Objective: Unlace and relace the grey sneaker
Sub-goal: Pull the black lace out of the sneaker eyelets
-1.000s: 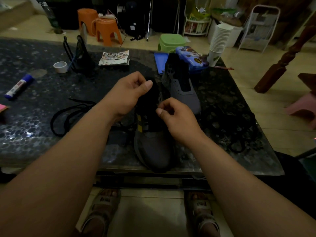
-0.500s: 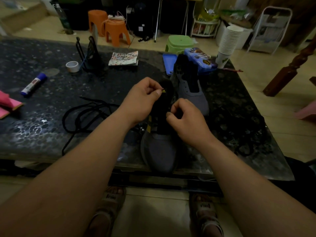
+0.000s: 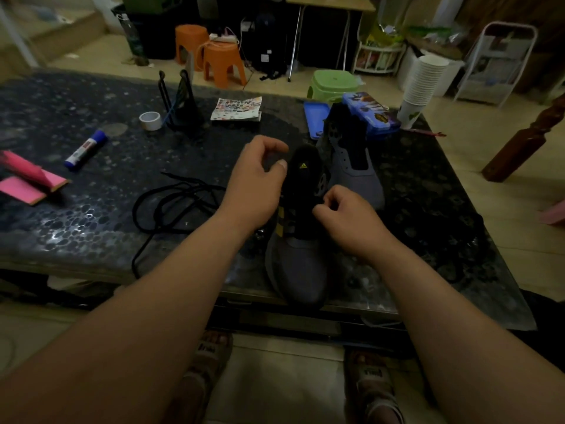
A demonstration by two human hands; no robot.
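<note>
The grey sneaker [image 3: 298, 267] stands at the table's near edge, toe toward me. Its black tongue [image 3: 304, 179] with a yellow logo is raised. My left hand [image 3: 255, 188] hovers just left of the tongue, thumb and curled fingers apart and nothing between them. My right hand [image 3: 345, 215] pinches a dark strand, seemingly the black lace end, at the sneaker's right eyelet row. A loose black lace [image 3: 171, 203] coils on the table to the left and runs under my left forearm toward the shoe. A second grey sneaker [image 3: 356, 175] stands just behind.
On the dark pebbled table [image 3: 76, 228] lie a glue stick [image 3: 85, 149], pink pads [image 3: 27, 182], a tape roll [image 3: 150, 120], a black stand [image 3: 183, 105], a booklet [image 3: 237, 109] and a blue pencil case [image 3: 371, 116]. Stacked paper cups [image 3: 420, 87] stand at the far right corner.
My left hand let go of the top of the tongue and drew slightly left, uncovering the logo. My right hand stays pinched at the shoe's right side.
</note>
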